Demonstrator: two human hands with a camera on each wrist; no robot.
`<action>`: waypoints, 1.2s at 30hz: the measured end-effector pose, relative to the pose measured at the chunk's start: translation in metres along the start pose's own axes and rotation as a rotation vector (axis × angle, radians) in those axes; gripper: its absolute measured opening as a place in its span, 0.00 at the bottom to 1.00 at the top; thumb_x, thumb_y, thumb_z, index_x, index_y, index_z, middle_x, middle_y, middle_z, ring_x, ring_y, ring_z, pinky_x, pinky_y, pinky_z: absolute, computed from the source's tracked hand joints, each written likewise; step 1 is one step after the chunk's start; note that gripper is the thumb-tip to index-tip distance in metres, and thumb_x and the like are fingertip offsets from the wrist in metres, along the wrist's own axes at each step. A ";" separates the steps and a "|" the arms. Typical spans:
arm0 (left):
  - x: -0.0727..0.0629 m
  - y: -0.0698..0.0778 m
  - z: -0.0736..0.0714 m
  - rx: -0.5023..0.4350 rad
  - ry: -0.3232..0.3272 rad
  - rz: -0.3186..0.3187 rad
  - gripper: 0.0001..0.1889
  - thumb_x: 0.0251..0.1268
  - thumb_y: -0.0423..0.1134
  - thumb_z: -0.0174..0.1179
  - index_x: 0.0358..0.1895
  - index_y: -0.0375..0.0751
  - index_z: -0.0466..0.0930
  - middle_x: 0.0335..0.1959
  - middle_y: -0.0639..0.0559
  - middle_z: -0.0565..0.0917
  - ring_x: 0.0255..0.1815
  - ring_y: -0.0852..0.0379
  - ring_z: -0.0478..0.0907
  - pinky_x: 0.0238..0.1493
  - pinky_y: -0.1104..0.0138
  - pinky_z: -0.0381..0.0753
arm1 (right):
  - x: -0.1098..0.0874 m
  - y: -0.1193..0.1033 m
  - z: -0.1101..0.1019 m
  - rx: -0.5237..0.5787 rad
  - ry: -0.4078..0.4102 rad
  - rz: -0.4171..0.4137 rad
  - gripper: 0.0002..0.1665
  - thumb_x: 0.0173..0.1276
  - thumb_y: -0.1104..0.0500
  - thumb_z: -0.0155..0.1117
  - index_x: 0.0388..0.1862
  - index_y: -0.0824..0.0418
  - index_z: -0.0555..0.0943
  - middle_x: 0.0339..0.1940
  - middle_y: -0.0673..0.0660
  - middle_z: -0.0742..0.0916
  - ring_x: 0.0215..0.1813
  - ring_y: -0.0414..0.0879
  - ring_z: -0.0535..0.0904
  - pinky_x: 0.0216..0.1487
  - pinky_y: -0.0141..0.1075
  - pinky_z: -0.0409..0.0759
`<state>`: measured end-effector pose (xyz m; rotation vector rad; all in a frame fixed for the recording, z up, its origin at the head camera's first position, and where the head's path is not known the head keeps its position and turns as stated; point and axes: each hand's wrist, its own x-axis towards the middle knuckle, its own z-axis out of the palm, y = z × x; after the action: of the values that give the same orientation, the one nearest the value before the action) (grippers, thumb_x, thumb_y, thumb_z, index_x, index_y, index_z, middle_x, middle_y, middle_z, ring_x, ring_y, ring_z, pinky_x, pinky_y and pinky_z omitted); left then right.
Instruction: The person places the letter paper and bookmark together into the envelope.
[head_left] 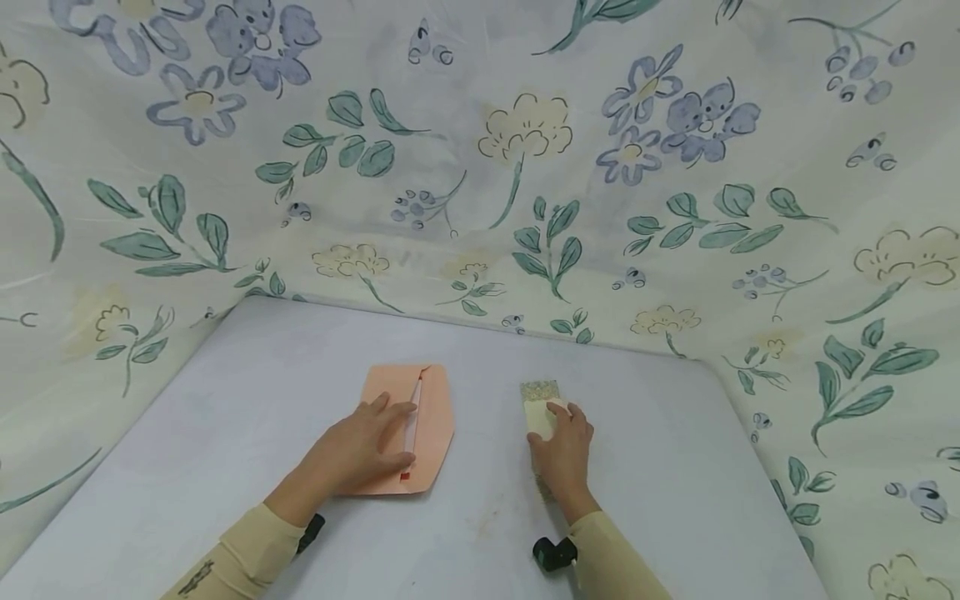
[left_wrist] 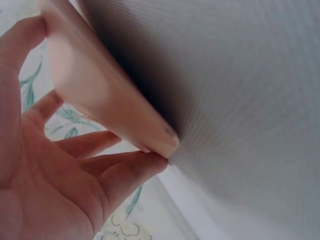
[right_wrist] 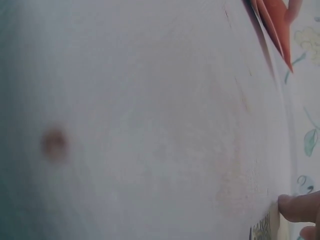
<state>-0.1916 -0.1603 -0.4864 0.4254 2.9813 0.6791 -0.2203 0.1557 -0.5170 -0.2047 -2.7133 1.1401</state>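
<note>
A peach-coloured envelope-like paper piece [head_left: 436, 425] with cut corners lies on the table, a long slit showing white [head_left: 412, 429] down its middle and small red bits at the slit's ends. Across it rests my left hand [head_left: 356, 448], fingers spread, with thumb and fingertips touching the paper beside the slit. In the left wrist view those fingertips meet the edge of the peach paper [left_wrist: 107, 95]. My right hand [head_left: 564, 450] pinches a narrow strip [head_left: 540, 391], speckled at its ends and cream in the middle, between thumb and fingers. The palm hides part of the strip.
The white tabletop [head_left: 480, 350] has a faint brownish smudge [head_left: 491, 517] near the front. Floral cloth [head_left: 450, 167] stands around its back and sides. Black wrist devices show under each forearm, the right one [head_left: 553, 554] the plainer.
</note>
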 end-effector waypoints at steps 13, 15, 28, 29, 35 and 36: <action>-0.001 0.000 0.000 0.006 -0.002 -0.001 0.40 0.60 0.59 0.70 0.74 0.50 0.70 0.75 0.29 0.65 0.69 0.21 0.66 0.60 0.34 0.72 | 0.003 0.007 -0.001 -0.033 -0.025 0.004 0.38 0.60 0.58 0.77 0.68 0.67 0.76 0.70 0.71 0.74 0.67 0.68 0.67 0.64 0.56 0.71; -0.001 0.000 0.000 0.006 -0.002 -0.001 0.40 0.60 0.59 0.70 0.74 0.50 0.70 0.75 0.29 0.65 0.69 0.21 0.66 0.60 0.34 0.72 | 0.003 0.008 -0.001 -0.030 -0.021 -0.002 0.39 0.60 0.58 0.78 0.68 0.67 0.75 0.69 0.71 0.75 0.66 0.67 0.68 0.63 0.56 0.72; -0.001 -0.002 0.001 -0.001 0.004 0.009 0.40 0.60 0.60 0.69 0.74 0.50 0.70 0.75 0.28 0.65 0.69 0.20 0.65 0.60 0.34 0.72 | 0.004 0.010 -0.005 0.015 -0.053 0.041 0.42 0.61 0.55 0.78 0.71 0.65 0.73 0.60 0.71 0.75 0.58 0.63 0.76 0.61 0.57 0.75; -0.001 -0.002 0.001 -0.003 0.004 0.009 0.40 0.60 0.60 0.69 0.74 0.50 0.70 0.75 0.28 0.65 0.68 0.20 0.65 0.60 0.34 0.72 | 0.004 0.011 -0.004 0.014 -0.054 0.042 0.42 0.60 0.54 0.79 0.71 0.64 0.73 0.59 0.71 0.75 0.57 0.62 0.77 0.60 0.56 0.75; -0.001 -0.001 0.000 -0.004 0.006 0.015 0.39 0.61 0.59 0.69 0.74 0.50 0.70 0.74 0.28 0.65 0.68 0.20 0.66 0.60 0.34 0.72 | 0.005 0.011 -0.004 0.011 -0.047 0.042 0.40 0.62 0.57 0.77 0.72 0.63 0.73 0.57 0.71 0.76 0.56 0.63 0.77 0.59 0.57 0.76; -0.001 -0.001 0.000 -0.002 0.006 0.016 0.39 0.61 0.59 0.69 0.74 0.50 0.70 0.74 0.28 0.65 0.68 0.20 0.66 0.60 0.34 0.72 | 0.005 0.012 -0.004 0.013 -0.046 0.041 0.39 0.63 0.58 0.76 0.72 0.64 0.73 0.57 0.71 0.76 0.56 0.63 0.77 0.59 0.57 0.76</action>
<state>-0.1911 -0.1617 -0.4867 0.4488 2.9857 0.6867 -0.2239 0.1677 -0.5219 -0.2357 -2.7526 1.1870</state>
